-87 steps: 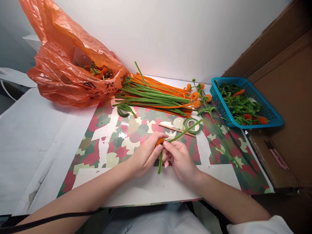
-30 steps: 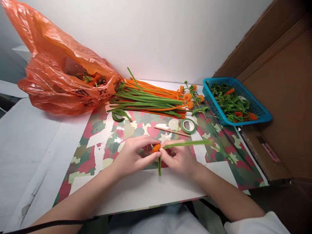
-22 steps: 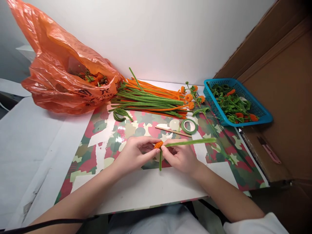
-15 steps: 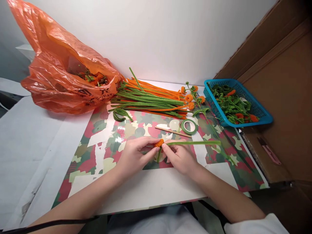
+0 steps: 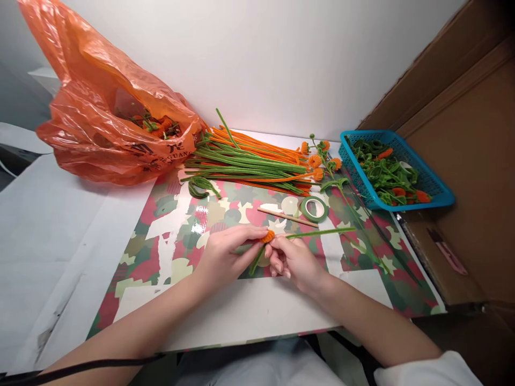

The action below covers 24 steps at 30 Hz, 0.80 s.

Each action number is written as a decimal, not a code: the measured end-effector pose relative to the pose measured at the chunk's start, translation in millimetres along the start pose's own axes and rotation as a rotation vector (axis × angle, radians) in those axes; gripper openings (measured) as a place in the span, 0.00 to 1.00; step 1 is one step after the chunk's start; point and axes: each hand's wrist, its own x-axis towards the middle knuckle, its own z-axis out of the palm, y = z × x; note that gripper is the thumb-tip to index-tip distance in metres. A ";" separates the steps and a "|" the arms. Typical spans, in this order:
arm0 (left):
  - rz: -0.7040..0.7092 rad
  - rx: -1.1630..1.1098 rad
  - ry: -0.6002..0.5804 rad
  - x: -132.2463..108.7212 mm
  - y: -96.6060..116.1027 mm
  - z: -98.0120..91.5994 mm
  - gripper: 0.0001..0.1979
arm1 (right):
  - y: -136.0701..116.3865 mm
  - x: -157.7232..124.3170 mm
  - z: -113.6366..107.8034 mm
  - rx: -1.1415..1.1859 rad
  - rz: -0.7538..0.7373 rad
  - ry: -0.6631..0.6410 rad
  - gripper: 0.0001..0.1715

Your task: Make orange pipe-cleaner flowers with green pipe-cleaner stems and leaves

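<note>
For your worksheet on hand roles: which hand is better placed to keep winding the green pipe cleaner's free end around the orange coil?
Probably the right hand: it pinches the green pipe cleaner by the orange coil, which the left hand steadies.

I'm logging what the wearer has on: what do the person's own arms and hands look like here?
Both hands, left hand and right hand, are bare: no gloves, rings or watch visible. Forearms are uncovered. A white sleeve shows at the right elbow. A thin black cable runs by the left arm.

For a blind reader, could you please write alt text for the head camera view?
Two bare hands, left hand and right hand, pinch a small orange coil with a green pipe cleaner above a patterned mat. Behind lie a pile of pipe cleaners, an orange bag and a blue basket.
</note>
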 end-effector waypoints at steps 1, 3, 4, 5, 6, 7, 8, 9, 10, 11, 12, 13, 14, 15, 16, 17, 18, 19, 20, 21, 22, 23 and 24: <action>-0.005 -0.003 0.002 0.2 -0.4 -0.1 0.07 | 0.0 -0.3 0.1 0.029 0.009 -0.007 0.12; -0.057 -0.029 -0.009 0.0 -0.9 0.0 0.07 | 0.7 -0.5 -0.4 0.024 0.003 0.003 0.13; -0.097 -0.055 -0.017 -0.4 -1.1 0.4 0.07 | 1.2 -0.4 -0.8 -0.009 -0.018 0.019 0.13; -0.139 -0.089 -0.024 -0.8 -1.2 0.9 0.07 | 1.8 -0.2 -1.1 -0.056 -0.055 0.041 0.14; -0.179 -0.125 -0.026 -1.4 -1.4 1.6 0.07 | 2.4 0.0 -1.4 -0.107 -0.100 0.063 0.15; -0.212 -0.155 -0.021 -1.9 -1.6 2.3 0.07 | 3.1 0.3 -1.5 -0.152 -0.140 0.080 0.17; -0.234 -0.173 -0.013 -2.4 -1.7 2.9 0.07 | 3.6 0.6 -1.7 -0.183 -0.162 0.082 0.19; -0.242 -0.180 -0.008 -2.8 -1.8 3.4 0.07 | 4.0 1.0 -1.8 -0.195 -0.159 0.065 0.22; -0.238 -0.178 -0.005 -3.0 -1.8 3.7 0.07 | 4.1 1.3 -2.0 -0.183 -0.133 0.037 0.24; -0.228 -0.174 -0.007 -3.1 -1.6 3.8 0.07 | 3.9 1.5 -2.3 -0.149 -0.092 0.004 0.25; -0.216 -0.171 -0.013 -3.1 -1.3 3.6 0.07 | 3.5 1.7 -2.7 -0.100 -0.048 -0.032 0.25; -0.205 -0.170 -0.023 -3.0 -0.8 3.2 0.08 | 2.8 1.7 -3.2 -0.045 -0.012 -0.066 0.24; -0.200 -0.171 -0.033 -2.7 -0.3 2.6 0.08 | 1.8 1.7 -3.8 0.011 0.012 -0.096 0.22; -0.199 -0.175 -0.042 -2.4 0.2 1.9 0.08 | 0.7 1.5 -4.4 0.059 0.027 -0.122 0.21; -0.200 -0.177 -0.049 -2.1 0.6 1.2 0.09 | -0.6 1.3 -5.1 0.095 0.040 -0.144 0.20; -0.199 -0.177 -0.055 -1.7 0.8 0.5 0.08 | -1.8 1.1 -5.7 0.121 0.055 -0.162 0.19; -0.194 -0.175 -0.058 -1.4 0.8 -0.1 0.08 | -3.1 1.0 -6.3 0.144 0.076 -0.174 0.19; -0.184 -0.170 -0.061 -1.0 0.5 -0.5 0.08 | -4.3 1.0 -6.9 0.168 0.102 -0.187 0.19; -0.169 -0.162 -0.063 -0.8 0.0 -0.9 0.08 | -5.4 1.1 -7.5 0.190 0.136 -0.205 0.19; -0.150 -0.149 -0.064 -0.6 -0.7 -1.2 0.08 | -6.5 1.2 -8.1 0.215 0.169 -0.230 0.19; -0.131 -0.135 -0.065 -0.5 -1.4 -1.4 0.08 | -7.4 1.5 -8.6 0.243 0.199 -0.261 0.20; -0.113 -0.125 -0.065 -0.5 -1.9 -1.6 0.08 | -8.0 1.8 -9.1 0.272 0.228 -0.293 0.20; -0.100 -0.119 -0.062 -0.6 -2.3 -1.7 0.08 | -8.4 2.2 -9.4 0.298 0.253 -0.322 0.20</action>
